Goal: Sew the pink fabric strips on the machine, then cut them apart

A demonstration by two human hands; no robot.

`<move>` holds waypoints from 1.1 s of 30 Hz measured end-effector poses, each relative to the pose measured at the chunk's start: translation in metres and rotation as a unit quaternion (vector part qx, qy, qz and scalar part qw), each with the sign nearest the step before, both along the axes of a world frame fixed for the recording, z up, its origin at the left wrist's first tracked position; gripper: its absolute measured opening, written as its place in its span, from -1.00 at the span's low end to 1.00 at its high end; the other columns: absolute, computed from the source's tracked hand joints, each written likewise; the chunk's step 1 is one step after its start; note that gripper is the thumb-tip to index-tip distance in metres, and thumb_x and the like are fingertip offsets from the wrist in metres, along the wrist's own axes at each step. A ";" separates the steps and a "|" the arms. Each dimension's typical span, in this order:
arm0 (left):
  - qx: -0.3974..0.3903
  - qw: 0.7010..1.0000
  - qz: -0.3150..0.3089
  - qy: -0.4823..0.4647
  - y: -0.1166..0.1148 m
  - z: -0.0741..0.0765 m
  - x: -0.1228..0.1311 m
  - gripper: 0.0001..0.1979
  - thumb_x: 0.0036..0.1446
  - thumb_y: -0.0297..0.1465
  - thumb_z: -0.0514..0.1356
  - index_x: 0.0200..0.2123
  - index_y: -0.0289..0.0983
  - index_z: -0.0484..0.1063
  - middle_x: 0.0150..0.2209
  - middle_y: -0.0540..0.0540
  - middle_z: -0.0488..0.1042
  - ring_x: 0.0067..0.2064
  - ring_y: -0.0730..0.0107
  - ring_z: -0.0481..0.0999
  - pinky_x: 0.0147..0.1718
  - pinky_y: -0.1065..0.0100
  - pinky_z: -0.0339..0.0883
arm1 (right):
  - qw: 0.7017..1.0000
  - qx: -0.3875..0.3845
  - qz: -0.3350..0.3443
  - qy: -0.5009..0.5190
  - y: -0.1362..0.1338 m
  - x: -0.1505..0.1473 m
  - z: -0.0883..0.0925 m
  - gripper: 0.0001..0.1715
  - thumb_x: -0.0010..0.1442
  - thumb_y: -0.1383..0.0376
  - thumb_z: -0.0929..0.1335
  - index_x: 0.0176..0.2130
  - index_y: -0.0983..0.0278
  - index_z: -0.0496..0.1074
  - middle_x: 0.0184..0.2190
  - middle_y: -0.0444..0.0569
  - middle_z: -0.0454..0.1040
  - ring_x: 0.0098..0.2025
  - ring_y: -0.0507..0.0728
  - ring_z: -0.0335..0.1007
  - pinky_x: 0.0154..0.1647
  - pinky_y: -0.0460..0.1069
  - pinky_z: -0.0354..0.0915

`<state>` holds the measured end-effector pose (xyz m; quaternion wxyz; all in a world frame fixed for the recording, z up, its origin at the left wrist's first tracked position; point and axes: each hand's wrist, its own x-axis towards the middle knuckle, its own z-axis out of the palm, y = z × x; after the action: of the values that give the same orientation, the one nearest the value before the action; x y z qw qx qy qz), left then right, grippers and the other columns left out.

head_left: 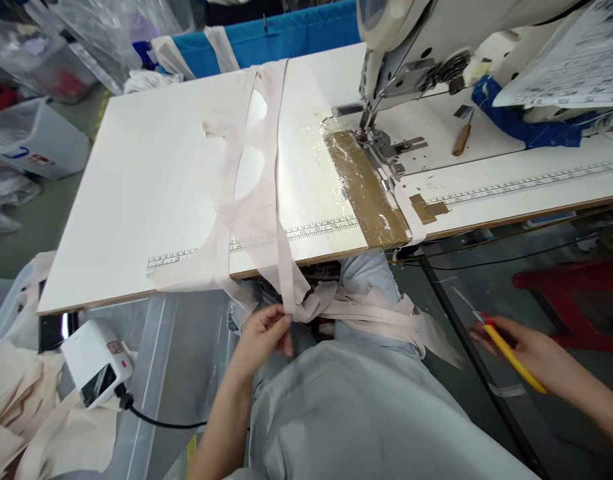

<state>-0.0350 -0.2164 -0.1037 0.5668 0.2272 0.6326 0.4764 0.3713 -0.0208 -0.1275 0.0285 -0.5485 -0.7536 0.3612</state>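
2 grips: left hand [263, 333] pinching pale fabric strip [282, 257], table [136, 200] just above; right hand [531, 347], well apart, clasping yellow tool [516, 361].

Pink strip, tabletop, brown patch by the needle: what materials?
Strip: thin matte fabric; it drapes limply off the edge. Tabletop: likely white laminate on wood; brown core shows at the edge. Patch: brown tape under glossy, wrinkled clear film.
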 end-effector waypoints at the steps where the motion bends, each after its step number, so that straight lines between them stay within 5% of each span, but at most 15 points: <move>1: 0.003 1.000 0.014 -0.020 -0.001 -0.006 0.010 -0.56 0.05 -0.02 0.33 -0.31 -0.31 0.47 -0.64 -0.02 0.49 -0.62 0.45 0.43 -0.59 0.46 0.31 | 0.999 -0.043 0.006 0.007 -0.003 -0.022 0.003 -0.35 -0.07 -0.33 0.40 -0.36 0.15 0.40 -0.43 0.17 0.54 -0.40 0.32 0.51 -0.41 0.13 0.38; 5: 0.023 0.994 0.081 -0.070 -0.001 -0.010 0.040 -0.52 0.01 0.04 0.34 -0.28 -0.28 0.45 -0.43 -0.10 0.61 -0.39 0.23 0.64 -0.44 0.35 0.50 | 0.947 -0.199 0.236 0.087 -0.016 -0.111 0.024 -0.43 0.20 -0.22 0.27 -0.44 0.20 0.21 -0.50 -0.12 0.26 -0.46 0.09 0.21 -0.44 -0.01 0.22; 8: 0.022 0.991 0.110 -0.073 -0.003 -0.008 0.047 -0.54 0.04 0.03 0.34 -0.31 -0.27 0.44 -0.52 -0.03 0.57 -0.49 0.30 0.62 -0.50 0.39 0.47 | 0.900 -0.204 0.379 0.071 -0.015 -0.157 0.032 -0.43 0.24 -0.17 0.27 -0.45 0.20 0.08 -0.52 -0.20 0.13 -0.47 0.04 0.06 -0.45 -0.05 0.08; 12: 0.009 0.990 0.112 -0.090 -0.007 -0.008 0.045 -0.54 0.01 0.02 0.36 -0.34 -0.29 0.46 -0.54 -0.06 0.58 -0.47 0.32 0.63 -0.46 0.42 0.48 | 0.854 -0.204 0.478 0.013 -0.003 -0.190 0.032 -0.41 0.24 -0.19 0.23 -0.49 0.19 0.04 -0.56 -0.22 0.09 -0.51 0.02 0.01 -0.50 -0.06 -0.02; 21: -0.011 0.989 0.121 -0.089 -0.009 -0.008 0.042 -0.53 -0.03 0.02 0.38 -0.36 -0.30 0.51 -0.58 -0.06 0.57 -0.48 0.27 0.62 -0.44 0.37 0.48 | 0.845 -0.154 0.512 -0.018 0.002 -0.217 0.036 -0.40 0.19 -0.21 0.26 -0.50 0.20 0.10 -0.58 -0.20 0.13 -0.53 0.04 0.05 -0.51 -0.04 -0.04; 33: -0.012 0.990 0.120 -0.068 -0.004 -0.009 0.042 -0.51 -0.04 0.04 0.37 -0.37 -0.30 0.51 -0.59 -0.06 0.54 -0.49 0.22 0.61 -0.44 0.31 0.49 | 0.864 -0.023 0.501 -0.041 -0.007 -0.213 0.027 -0.39 0.20 -0.16 0.29 -0.56 0.20 0.06 -0.62 -0.14 0.23 -0.57 0.05 0.06 -0.52 -0.03 -0.11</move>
<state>0.0070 -0.2208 -0.1127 0.5497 0.1100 0.6210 0.5479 0.1580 -0.0282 -0.1006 -0.2003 -0.1118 -0.9189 0.3210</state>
